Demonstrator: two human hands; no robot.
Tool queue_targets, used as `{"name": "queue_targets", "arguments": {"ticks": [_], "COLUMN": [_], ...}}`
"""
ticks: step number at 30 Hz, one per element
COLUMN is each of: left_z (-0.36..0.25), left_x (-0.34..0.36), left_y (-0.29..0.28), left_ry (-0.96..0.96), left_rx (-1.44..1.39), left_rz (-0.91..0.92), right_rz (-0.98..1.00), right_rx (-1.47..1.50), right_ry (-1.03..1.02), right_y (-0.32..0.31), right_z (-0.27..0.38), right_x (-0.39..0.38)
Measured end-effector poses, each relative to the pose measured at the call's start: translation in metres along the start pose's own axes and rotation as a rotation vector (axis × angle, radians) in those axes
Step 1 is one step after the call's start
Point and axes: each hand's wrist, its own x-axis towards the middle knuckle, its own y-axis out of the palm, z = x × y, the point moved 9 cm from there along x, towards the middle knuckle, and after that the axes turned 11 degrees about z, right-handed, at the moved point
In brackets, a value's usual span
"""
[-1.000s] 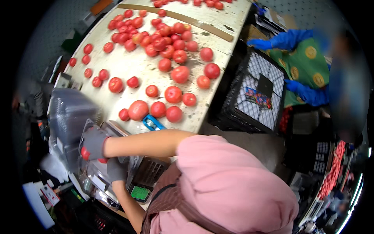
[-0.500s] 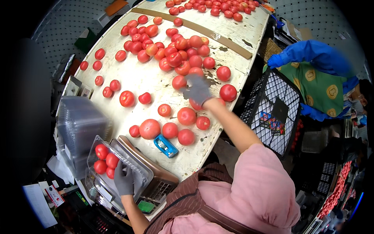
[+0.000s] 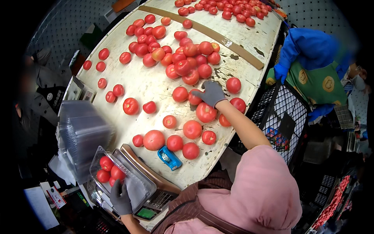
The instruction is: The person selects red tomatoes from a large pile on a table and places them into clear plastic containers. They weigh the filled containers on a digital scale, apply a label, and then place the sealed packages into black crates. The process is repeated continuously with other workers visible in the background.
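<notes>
My right hand point(image 3: 212, 94), in a grey glove, reaches over the table with its fingers curled over a red tomato point(image 3: 194, 98). The glove covers part of that tomato. Another tomato point(image 3: 180, 94) lies just left of it, and a larger one point(image 3: 205, 112) sits below my wrist. My left hand point(image 3: 121, 198), also gloved in grey, rests over a clear plastic clamshell box point(image 3: 142, 191) at the lower left. Its thumb and fingers are apart, the fingertips beside the several tomatoes point(image 3: 117, 172) in the box. The box lies on a scale point(image 3: 171, 185).
Loose tomatoes point(image 3: 183, 67) are spread over the white table point(image 3: 156, 95). A blue tape dispenser point(image 3: 169, 158) lies near the scale; stacked clear boxes point(image 3: 83, 132) stand left. A cardboard strip point(image 3: 210, 35) crosses the far part. At right, a blue-sleeved person point(image 3: 309, 48) holds a black crate point(image 3: 286, 121).
My right hand has shifted slightly right, and a tomato now shows under its fingers. My left hand has drawn back a little from the tomatoes in the box. The whole view has shifted.
</notes>
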Motion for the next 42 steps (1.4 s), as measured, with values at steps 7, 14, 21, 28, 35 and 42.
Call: {"name": "queue_targets", "arguments": {"ticks": [7, 14, 21, 28, 35, 42], "left_z": [-0.002, -0.01, -0.041, -0.019, -0.034, -0.048], "left_x": [-0.007, 0.0, 0.022, 0.006, 0.011, 0.009], "left_y": [-0.02, -0.005, -0.004, -0.001, -0.002, -0.016], "left_ry": [-0.07, -0.086, -0.055, -0.104, -0.057, 0.0], "left_rx": [0.061, 0.091, 0.098, 0.085, 0.16, 0.167], "left_rz": [-0.052, -0.036, 0.03, -0.008, 0.001, -0.045], "right_rz": [-0.597, -0.494, -0.007, -0.39, -0.288, 0.092], "right_rx": [0.248, 0.123, 0.05, 0.032, -0.299, -0.4], "right_ry": [-0.156, -0.284, -0.674, -0.422, -0.537, -0.509], "right_y": [-0.087, -0.01, 0.055, -0.027, 0.018, 0.049], "right_z": [-0.001, 0.128, 0.193, 0.127, 0.198, 0.23], "right_x": [0.075, 0.07, -0.012, 0.124, 0.138, 0.204]}}
